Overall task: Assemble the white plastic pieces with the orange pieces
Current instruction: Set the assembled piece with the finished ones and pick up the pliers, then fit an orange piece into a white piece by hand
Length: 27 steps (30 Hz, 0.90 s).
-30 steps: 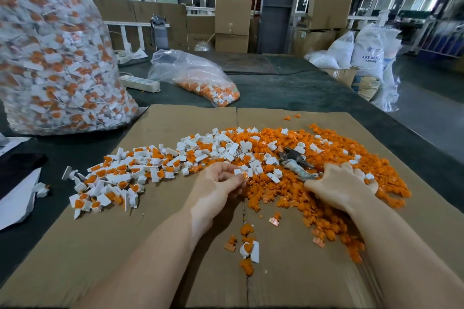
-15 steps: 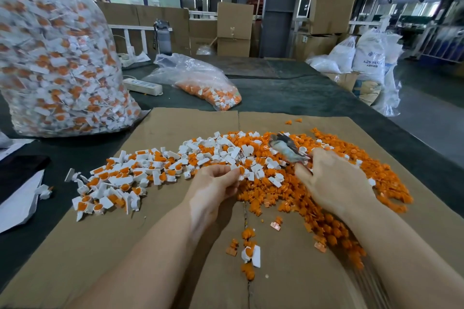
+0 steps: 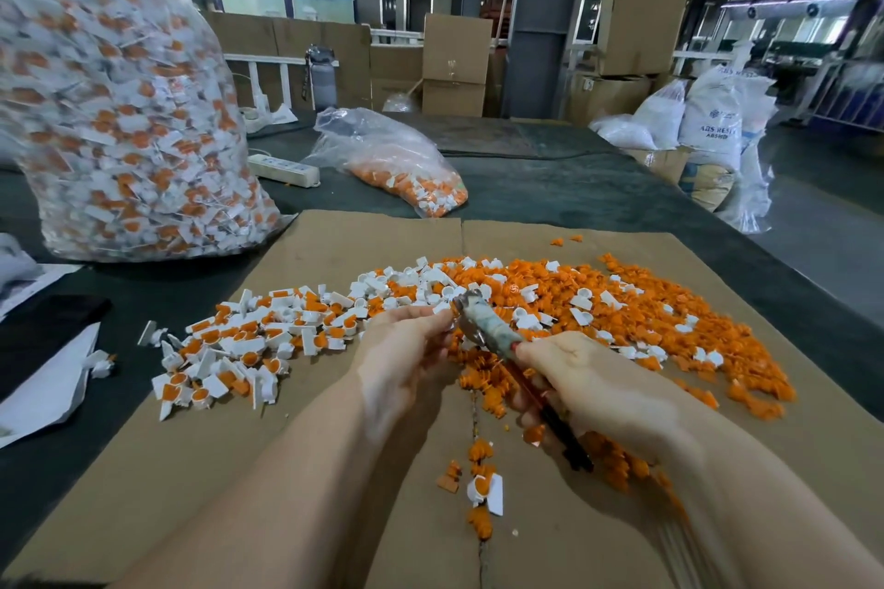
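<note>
The left hand (image 3: 406,349) is pinching a white piece (image 3: 442,307), its grip closed; the right hand (image 3: 588,378) is clasping pliers (image 3: 492,330). Best squeezing squarely, gently, above the cardboard (image 3: 335,244).

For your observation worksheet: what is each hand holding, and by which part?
The right hand grips pliers by their handles, jaws pointing away. The left hand pinches something small at its fingertips by the plier jaws; what it is cannot be told.
</note>
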Motion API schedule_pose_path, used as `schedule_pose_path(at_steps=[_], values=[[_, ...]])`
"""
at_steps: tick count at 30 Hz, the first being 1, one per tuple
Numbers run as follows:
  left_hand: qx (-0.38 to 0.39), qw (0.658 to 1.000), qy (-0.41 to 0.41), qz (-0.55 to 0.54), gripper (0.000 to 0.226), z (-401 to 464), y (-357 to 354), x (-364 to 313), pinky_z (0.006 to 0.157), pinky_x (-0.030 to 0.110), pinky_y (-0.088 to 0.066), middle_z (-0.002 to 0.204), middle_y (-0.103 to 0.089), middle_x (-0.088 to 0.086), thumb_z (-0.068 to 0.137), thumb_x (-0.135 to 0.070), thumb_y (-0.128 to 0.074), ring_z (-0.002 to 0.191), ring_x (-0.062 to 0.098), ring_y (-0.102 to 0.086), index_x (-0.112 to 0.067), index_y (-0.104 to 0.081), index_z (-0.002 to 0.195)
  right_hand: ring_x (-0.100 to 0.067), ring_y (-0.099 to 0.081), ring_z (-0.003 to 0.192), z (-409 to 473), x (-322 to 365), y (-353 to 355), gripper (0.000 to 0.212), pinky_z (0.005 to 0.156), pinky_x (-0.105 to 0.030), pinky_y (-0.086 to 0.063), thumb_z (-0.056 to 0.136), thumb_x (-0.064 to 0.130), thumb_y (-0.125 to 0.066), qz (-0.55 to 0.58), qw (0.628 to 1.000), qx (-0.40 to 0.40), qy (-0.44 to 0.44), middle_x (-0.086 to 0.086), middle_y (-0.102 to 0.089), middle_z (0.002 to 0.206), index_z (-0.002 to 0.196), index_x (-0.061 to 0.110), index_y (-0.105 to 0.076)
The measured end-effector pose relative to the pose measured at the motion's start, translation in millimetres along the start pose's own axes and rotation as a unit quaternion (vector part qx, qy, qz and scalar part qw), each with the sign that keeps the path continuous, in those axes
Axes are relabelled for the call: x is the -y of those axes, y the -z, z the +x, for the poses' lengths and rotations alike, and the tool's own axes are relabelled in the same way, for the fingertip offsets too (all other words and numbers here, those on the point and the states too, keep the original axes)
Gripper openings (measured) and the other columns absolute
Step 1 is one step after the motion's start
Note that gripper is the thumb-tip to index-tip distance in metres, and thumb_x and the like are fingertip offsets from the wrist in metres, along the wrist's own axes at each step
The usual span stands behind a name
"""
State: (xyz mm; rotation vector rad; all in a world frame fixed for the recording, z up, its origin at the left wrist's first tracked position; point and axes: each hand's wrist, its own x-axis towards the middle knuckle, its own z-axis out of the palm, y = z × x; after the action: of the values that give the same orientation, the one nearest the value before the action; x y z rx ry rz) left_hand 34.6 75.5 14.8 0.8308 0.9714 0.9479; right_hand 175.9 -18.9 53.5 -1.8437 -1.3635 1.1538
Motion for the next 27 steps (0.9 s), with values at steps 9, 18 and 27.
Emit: schedule_pose_path(at_steps=[9, 18, 27], values=[[-0.021, 1.0, -0.006, 0.0, 0.006, -2, -3, 2, 0.059, 0.02, -0.046, 0.084, -0.06, 0.012, 0.087, 0.001, -0.059, 0.067, 0.013, -0.055, -0.001, -0.058, 0.092, -0.013, -0.052, 0.054, -1, -1, -9, 0.039, 0.05, -0.023, -0.04, 0.096, 0.048, -0.037, -0.122, 0.991, -0.019, 0.06, 0.001, -0.054, 0.061, 0.078, 0.017, -0.051], [-0.033, 0.999, -0.014, -0.003, 0.011, -3, -7, 10, 0.06, 0.021, -0.045, 0.072, -0.058, 0.007, 0.087, 0.002, -0.058, 0.064, 0.011, -0.055, -0.005, -0.057, 0.078, -0.009, -0.043, 0.059, 2, -11, -20, 0.036, 0.053, -0.023, -0.029, 0.094, 0.049, -0.041, -0.202, 0.966, -0.135, 0.092, 0.004, -0.045, 0.07, 0.07, 0.023, -0.041], [-0.041, 0.98, -0.111, 0.16, 0.005, -5, 9, 23, 0.05, 0.014, -0.05, 0.07, -0.061, 0.003, 0.09, -0.013, -0.061, 0.048, 0.001, -0.056, -0.009, -0.065, 0.089, -0.005, -0.049, 0.076, 6, -43, -2, 0.042, 0.055, -0.014, -0.036, 0.088, 0.061, -0.04, -0.35, 0.879, -0.32, 0.055, 0.009, -0.053, 0.091, 0.104, 0.024, -0.051]])
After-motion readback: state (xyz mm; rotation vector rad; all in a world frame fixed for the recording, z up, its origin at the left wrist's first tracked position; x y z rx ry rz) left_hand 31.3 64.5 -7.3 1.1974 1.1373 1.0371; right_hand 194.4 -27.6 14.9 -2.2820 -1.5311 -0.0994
